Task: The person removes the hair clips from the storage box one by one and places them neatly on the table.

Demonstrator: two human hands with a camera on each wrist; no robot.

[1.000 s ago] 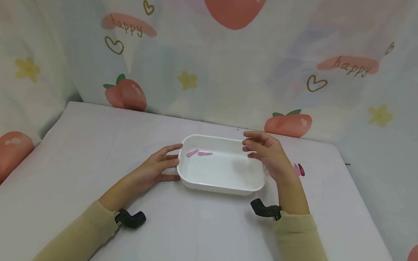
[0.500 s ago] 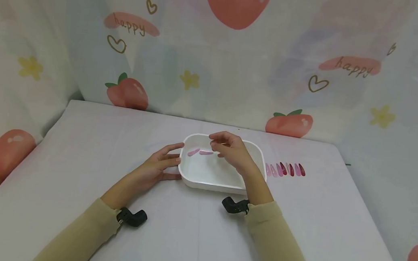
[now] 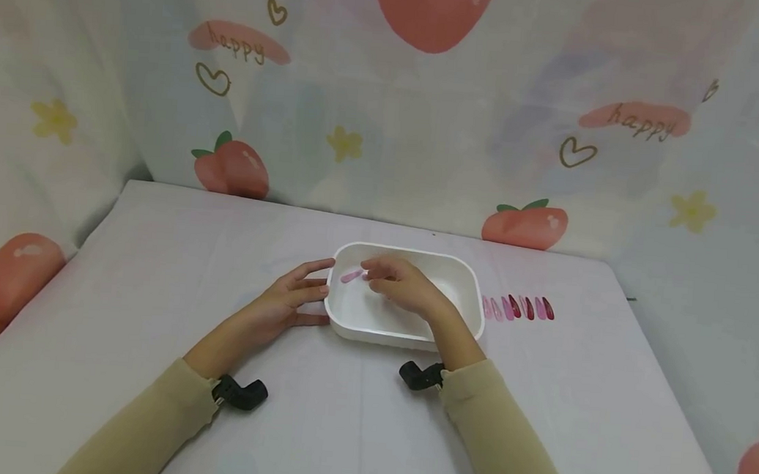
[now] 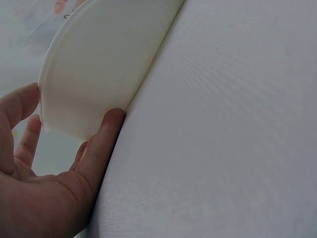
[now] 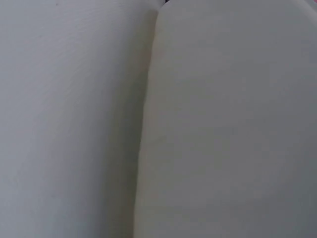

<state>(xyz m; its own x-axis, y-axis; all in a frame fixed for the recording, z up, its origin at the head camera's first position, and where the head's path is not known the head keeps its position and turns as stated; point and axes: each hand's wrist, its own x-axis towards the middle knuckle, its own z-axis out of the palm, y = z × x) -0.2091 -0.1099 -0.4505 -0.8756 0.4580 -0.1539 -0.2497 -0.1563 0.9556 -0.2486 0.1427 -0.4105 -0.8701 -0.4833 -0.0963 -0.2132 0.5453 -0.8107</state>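
Observation:
A white tray (image 3: 446, 277) stands on the table with pink snap hair clips inside. One pale pink clip (image 3: 351, 276) lies by its left end; of a second clip (image 3: 365, 276) only a tip shows at my right fingertips. My right hand (image 3: 405, 286) reaches down into the tray around that second clip; whether the fingers pinch it is hidden. My left hand (image 3: 292, 301) rests against the tray's left end with its fingers spread and extended. In the left wrist view the fingertips touch the tray wall (image 4: 94, 74). The right wrist view shows the tray wall (image 5: 223, 124), no hand.
A row of several pink and dark red snap clips (image 3: 520, 308) lies on the white-covered table (image 3: 314, 416), just right of the tray. A printed cloth backdrop (image 3: 419, 144) rises behind and beside the table.
My right hand has moved left from the tray's right end, over it and down to a clip at the left, uncovering the row of clips. My left hand stays against the tray.

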